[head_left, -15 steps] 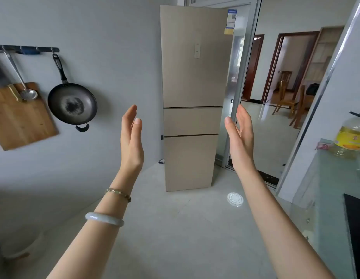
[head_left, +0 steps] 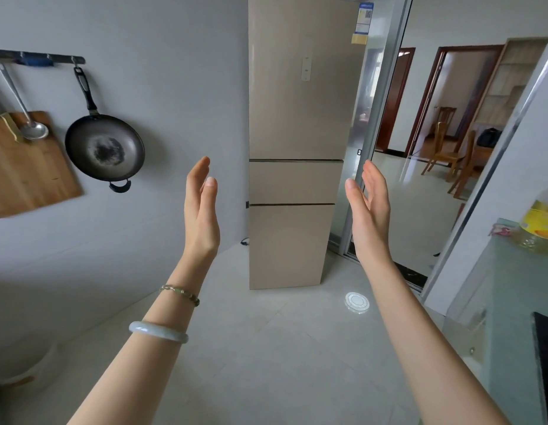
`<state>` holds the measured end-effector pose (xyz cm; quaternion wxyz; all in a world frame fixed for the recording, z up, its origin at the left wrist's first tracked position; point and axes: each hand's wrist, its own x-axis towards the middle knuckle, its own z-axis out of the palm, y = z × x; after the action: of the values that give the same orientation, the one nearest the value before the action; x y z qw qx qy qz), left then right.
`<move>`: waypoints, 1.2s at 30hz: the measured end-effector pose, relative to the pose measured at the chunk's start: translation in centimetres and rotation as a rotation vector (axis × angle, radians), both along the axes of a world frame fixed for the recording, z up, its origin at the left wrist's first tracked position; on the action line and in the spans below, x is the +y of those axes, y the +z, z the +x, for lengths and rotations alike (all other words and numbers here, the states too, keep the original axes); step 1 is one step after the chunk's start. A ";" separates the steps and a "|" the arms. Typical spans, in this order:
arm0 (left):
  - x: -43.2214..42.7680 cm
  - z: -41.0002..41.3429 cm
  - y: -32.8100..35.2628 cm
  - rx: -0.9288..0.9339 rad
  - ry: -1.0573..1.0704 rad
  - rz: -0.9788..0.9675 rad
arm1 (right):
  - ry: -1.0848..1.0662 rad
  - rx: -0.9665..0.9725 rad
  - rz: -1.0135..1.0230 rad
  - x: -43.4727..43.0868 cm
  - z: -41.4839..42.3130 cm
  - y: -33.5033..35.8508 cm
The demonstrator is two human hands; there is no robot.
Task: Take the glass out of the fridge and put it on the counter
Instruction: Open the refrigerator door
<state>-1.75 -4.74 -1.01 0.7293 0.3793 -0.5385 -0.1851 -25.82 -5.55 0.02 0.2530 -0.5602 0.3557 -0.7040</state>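
A tall beige fridge [head_left: 300, 111] with three doors stands straight ahead against the far wall, all doors closed. No glass is in sight. My left hand [head_left: 202, 210] and my right hand [head_left: 369, 210] are raised in front of me, palms facing each other, fingers extended and holding nothing. Both hands are well short of the fridge, one on each side of its lower doors in the view. The glass-topped counter [head_left: 508, 302] runs along the right edge.
A black pan [head_left: 105, 148], a ladle [head_left: 33, 130] and a wooden cutting board [head_left: 27, 167] hang on the left wall. An oil bottle [head_left: 541, 222] stands on the counter. Right of the fridge, a sliding glass door [head_left: 389, 118] opens to a room with chairs. A round floor drain [head_left: 357, 302] sits below.
The fridge and wall items look slightly larger and lower in the view, so I have come a little closer. Both hands keep the same raised, empty pose.
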 end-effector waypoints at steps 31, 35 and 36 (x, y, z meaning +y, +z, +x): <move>-33.2 6.0 -0.6 -0.001 -0.073 -0.004 | -0.032 -0.035 -0.020 -32.5 6.4 -0.6; -38.8 6.3 -0.5 0.004 -0.053 -0.007 | 0.003 -0.051 -0.017 -38.5 6.9 -0.8; -40.4 6.3 -0.4 0.008 -0.045 -0.013 | 0.007 -0.055 -0.018 -40.3 6.9 -0.8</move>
<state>4.54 -45.12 -1.46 0.7296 0.3614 -0.5452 -0.1997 -18.96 -45.88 -0.74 0.2601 -0.5441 0.3403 -0.7214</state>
